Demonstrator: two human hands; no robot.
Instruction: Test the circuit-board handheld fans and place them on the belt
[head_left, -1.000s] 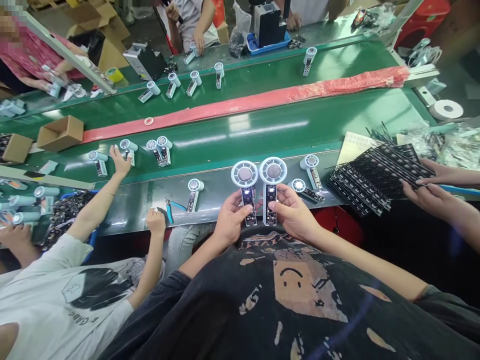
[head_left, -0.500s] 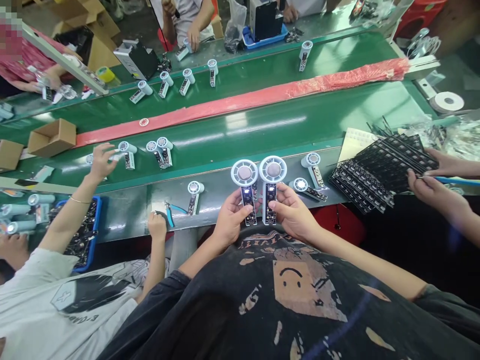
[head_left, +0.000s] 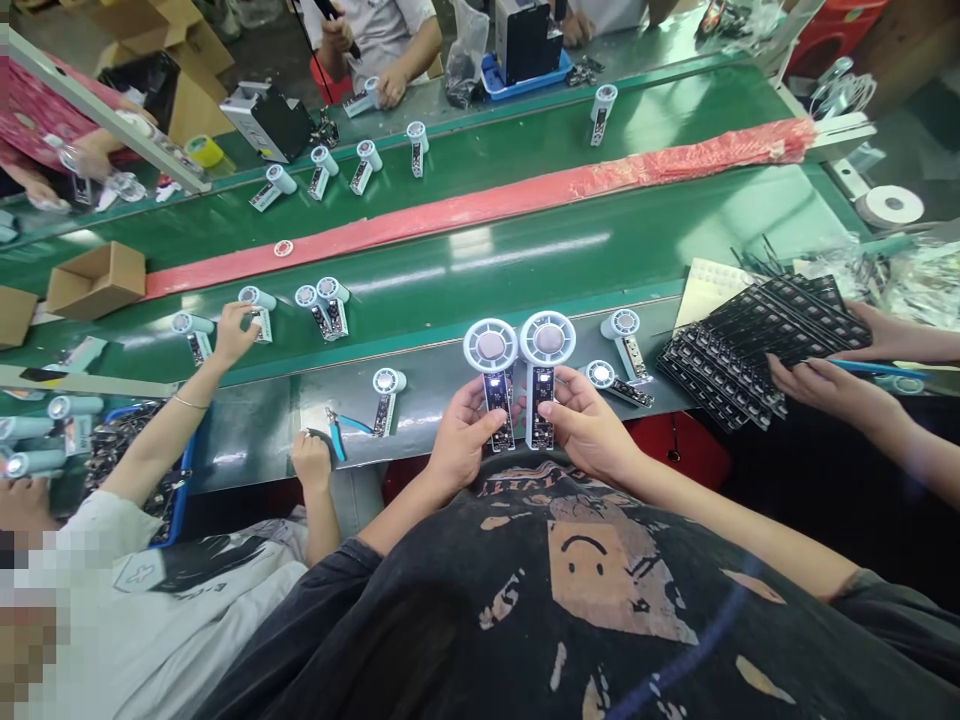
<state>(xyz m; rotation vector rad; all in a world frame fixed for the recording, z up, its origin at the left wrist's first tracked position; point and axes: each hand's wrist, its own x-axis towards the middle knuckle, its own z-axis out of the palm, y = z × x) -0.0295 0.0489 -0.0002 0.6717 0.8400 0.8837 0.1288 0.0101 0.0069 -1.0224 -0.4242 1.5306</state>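
My left hand [head_left: 466, 432] is closed round the handle of a pale blue handheld fan [head_left: 490, 346], its thumb on the bare circuit board. In my right hand [head_left: 589, 425] is a second handheld fan [head_left: 547, 340], gripped the same way. Both stand upright side by side in front of my chest, round heads up, with a small white light lit on each board. To the right on the bench lie a fan with a bright light in its head [head_left: 601, 374] and another fan [head_left: 624, 325]. One more fan [head_left: 387, 384] rests left of my hands, beside blue-handled pliers [head_left: 339, 432].
A green conveyor [head_left: 420, 270] with several fans runs beyond the bench, divided by a red strip [head_left: 480, 208]. Stacked black circuit panels [head_left: 727, 350] lie at right, under a co-worker's hands. At left, a co-worker's hand [head_left: 236, 335] reaches onto the belt, near a blue tray [head_left: 180, 505].
My hands and both fans stay almost still. The left co-worker's hand has moved right and down to a fan on the belt. At right, a co-worker's hand has shifted left over the panels.
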